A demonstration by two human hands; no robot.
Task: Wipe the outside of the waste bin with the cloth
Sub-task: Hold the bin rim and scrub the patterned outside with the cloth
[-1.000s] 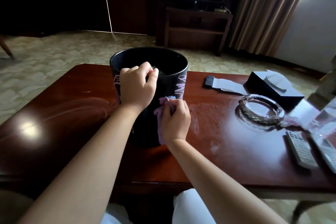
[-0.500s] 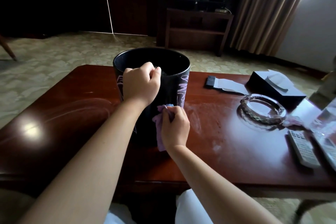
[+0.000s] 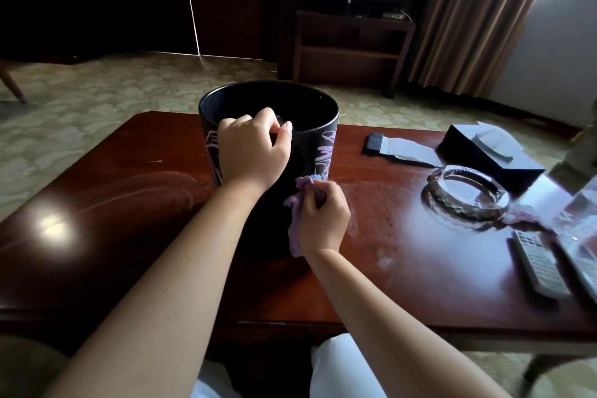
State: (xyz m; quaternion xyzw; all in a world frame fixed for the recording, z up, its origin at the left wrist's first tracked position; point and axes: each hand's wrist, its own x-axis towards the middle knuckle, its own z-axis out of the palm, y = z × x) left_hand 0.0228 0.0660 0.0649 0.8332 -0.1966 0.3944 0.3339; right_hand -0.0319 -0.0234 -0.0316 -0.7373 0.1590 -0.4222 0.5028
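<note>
Lower now, right hand (image 3: 323,220) bunching cloth (image 3: 295,203) against bin (image 3: 310,152); left hand (image 3: 253,152) gripping rim, fingertips hidden.

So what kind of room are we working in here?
Probably a hotel room. The bin stands on a dark wooden coffee table with a glass ashtray, tissue box and remotes; beyond are patterned carpet and heavy curtains.

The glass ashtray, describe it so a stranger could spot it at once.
On the dark red wooden table, look right of the black waste bin. The glass ashtray sits just in front of the dark tissue box; it alone is clear, round and faceted.
</note>
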